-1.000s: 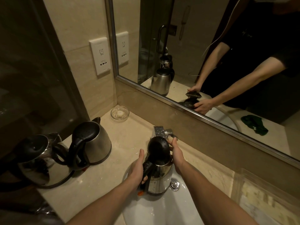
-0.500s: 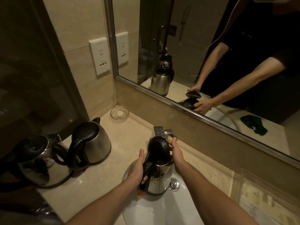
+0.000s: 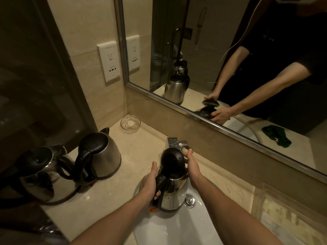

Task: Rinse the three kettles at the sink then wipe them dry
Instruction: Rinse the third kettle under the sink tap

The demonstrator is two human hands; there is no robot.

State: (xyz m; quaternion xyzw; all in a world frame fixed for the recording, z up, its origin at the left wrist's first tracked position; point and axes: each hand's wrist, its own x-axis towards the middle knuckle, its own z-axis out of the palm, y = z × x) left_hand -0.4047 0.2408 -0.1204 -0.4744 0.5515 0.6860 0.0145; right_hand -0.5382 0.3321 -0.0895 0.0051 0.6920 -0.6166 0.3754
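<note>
The fingers of the left hand are curling round the black handle of a steel kettle, thumb pointing up along it. The right hand is gripping the edge of the raised black lid, thumb on top and fingers tucked behind it (how far they wrap is hidden). The kettle is being held upright in the white sink, just left of the drain plug and right below the chrome tap. Beads of water are clinging to the lid and the steel body. Off to the left, a second kettle and a third kettle are sitting side by side on the beige counter. A small glass dish is resting in the corner under the mirror, which is reflecting both arms and a green cloth.
</note>
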